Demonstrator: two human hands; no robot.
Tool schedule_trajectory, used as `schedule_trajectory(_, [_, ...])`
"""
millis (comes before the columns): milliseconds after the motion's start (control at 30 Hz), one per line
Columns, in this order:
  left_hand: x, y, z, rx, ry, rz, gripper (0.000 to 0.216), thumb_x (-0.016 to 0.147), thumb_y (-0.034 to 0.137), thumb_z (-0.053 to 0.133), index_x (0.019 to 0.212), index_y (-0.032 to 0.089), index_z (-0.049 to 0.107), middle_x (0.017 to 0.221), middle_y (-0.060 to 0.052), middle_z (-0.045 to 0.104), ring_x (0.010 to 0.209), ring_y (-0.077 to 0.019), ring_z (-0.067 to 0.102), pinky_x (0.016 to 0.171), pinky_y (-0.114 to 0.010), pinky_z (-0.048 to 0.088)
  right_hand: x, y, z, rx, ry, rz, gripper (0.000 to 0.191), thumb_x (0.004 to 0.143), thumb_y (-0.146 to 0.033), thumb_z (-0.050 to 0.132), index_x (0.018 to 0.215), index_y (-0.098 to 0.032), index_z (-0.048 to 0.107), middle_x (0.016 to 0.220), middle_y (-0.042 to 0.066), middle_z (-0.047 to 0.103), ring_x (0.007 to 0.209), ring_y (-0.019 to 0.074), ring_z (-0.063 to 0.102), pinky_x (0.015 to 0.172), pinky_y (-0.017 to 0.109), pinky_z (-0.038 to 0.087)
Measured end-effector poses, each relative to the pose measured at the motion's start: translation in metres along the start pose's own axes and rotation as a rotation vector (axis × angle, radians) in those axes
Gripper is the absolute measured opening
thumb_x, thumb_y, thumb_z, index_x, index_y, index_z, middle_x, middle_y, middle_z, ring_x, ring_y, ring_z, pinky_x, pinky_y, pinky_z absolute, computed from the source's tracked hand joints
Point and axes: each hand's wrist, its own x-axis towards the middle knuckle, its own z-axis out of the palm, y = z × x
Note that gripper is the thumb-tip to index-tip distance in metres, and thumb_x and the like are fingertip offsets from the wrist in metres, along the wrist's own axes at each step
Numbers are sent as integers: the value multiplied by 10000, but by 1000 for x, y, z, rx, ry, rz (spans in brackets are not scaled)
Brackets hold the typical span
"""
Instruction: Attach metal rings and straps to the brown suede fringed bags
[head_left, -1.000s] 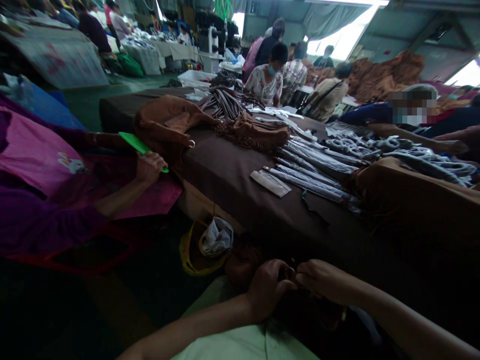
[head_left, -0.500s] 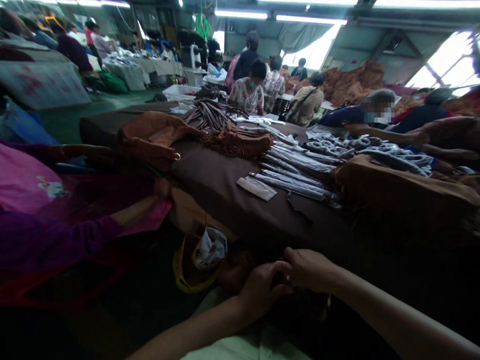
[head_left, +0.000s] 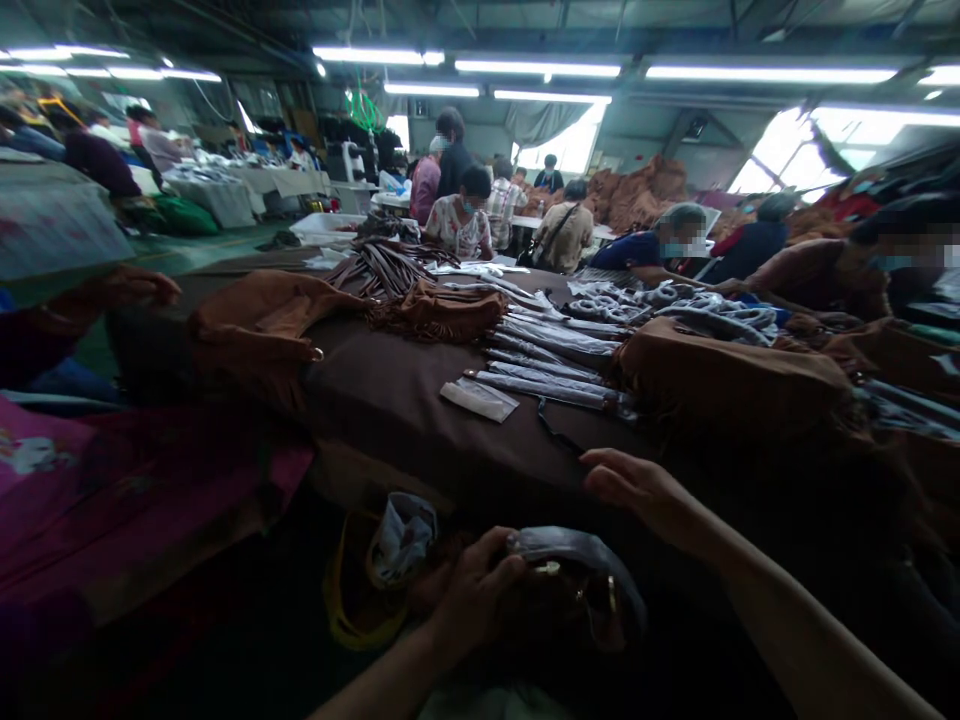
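Observation:
In my lap, mostly lost in shadow, lies a dark bag with small gold-coloured metal fittings. A pale-wrapped strap arches over it. My left hand is closed on the near left end of this strap, thumb and fingers pinched together. Above and apart from the strap, my right hand is stretched toward the table edge with its fingers extended and nothing visible in them. A thin black strip lies on the brown-covered table just beyond my right fingertips.
Several white-wrapped straps lie across the table beside a flat pale packet. Brown fringed bags flank them. A yellow-rimmed container stands at my lower left. At left, a co-worker's hand is raised. Other people sit beyond the table.
My hands have parted: the right moved up toward the table, while the left stays low. The pale-wrapped strap now shows. The co-worker's hand at left has risen, and my view has tilted up and turned right.

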Motion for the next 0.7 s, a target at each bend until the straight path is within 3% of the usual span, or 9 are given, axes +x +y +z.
schedule_trajectory(100, [4, 3, -7, -150, 43, -14, 336, 806, 447, 630, 984, 163, 615, 854, -13, 626, 804, -161, 564, 735, -244, 452, -18, 32, -15, 153, 66, 95, 512, 810, -623, 527, 1004, -169, 660, 859, 67, 693, 768, 213, 630, 708, 326, 497])
schedule_trajectory(300, [16, 22, -7, -296, 94, -19, 306, 765, 435, 701, 885, 158, 649, 815, -13, 647, 736, -127, 589, 705, -218, 470, -60, 56, 19, 374, -164, 18, 626, 870, -684, 332, 1105, -224, 685, 1044, 65, 682, 966, 259, 607, 910, 409, 451])
schedule_trajectory(433, [27, 32, -6, -444, 161, -121, 359, 709, 446, 752, 894, 166, 624, 786, -8, 652, 657, -124, 615, 613, -221, 496, -88, 69, 23, 481, -212, -5, 771, 662, -746, 599, 1231, -225, 605, 1090, 74, 659, 993, 291, 596, 876, 410, 480])
schedule_trajectory(567, [34, 41, -6, -477, 178, -141, 427, 690, 465, 761, 934, 145, 619, 728, -16, 644, 582, -126, 611, 548, -225, 501, -121, 80, 30, 456, -179, 61, 810, 482, -547, 841, 1188, -220, 617, 1073, 65, 666, 878, 261, 627, 799, 357, 519])
schedule_trajectory(700, [41, 56, -1, -458, 94, -155, 410, 752, 479, 701, 978, 148, 613, 740, -32, 651, 583, -143, 616, 569, -266, 519, -148, 90, 38, 375, 25, 97, 648, 569, -404, 820, 1157, -215, 624, 1032, 71, 679, 924, 276, 637, 813, 364, 524])
